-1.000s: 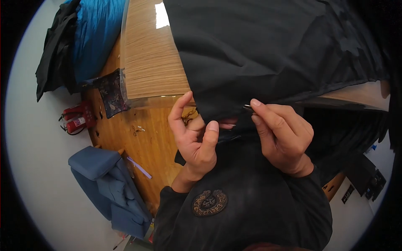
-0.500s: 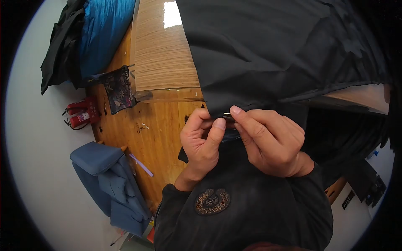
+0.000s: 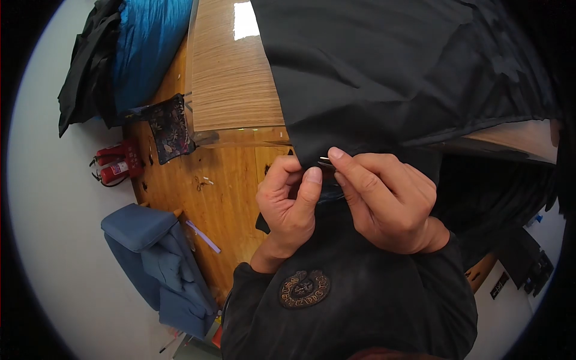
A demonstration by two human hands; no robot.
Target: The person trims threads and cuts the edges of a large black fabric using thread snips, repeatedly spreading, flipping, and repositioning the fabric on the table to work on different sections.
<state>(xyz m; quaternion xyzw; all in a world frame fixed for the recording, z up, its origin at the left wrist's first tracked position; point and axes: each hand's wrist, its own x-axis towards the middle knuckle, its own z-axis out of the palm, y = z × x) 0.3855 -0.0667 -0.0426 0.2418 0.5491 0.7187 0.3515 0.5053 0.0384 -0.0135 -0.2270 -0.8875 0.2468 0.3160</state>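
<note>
A large sheet of black fabric (image 3: 372, 66) lies over the table and hangs off its near edge towards me. My left hand (image 3: 288, 201) is closed, pinching the near edge of this fabric between thumb and fingers. Facing it, my right hand (image 3: 390, 198) pinches a small metal tool (image 3: 324, 161) with two thin tips, one of them bright. The tips point left at the fabric beside my left thumb. Most of the tool is hidden by my fingers, so its exact kind cannot be made out.
The wood-grain table (image 3: 234, 84) shows left of the fabric. Blue and black cloth (image 3: 147, 54) is piled at the upper left. Fire extinguishers (image 3: 114, 172), a blue chair (image 3: 153, 258) and a purple strip (image 3: 204, 237) are on the left. Dark fabric (image 3: 492, 192) hangs at the right.
The metal tool and my right fingertips have shifted slightly up and left, and its two tips now show apart. My left hand has barely moved and still pinches the fabric.
</note>
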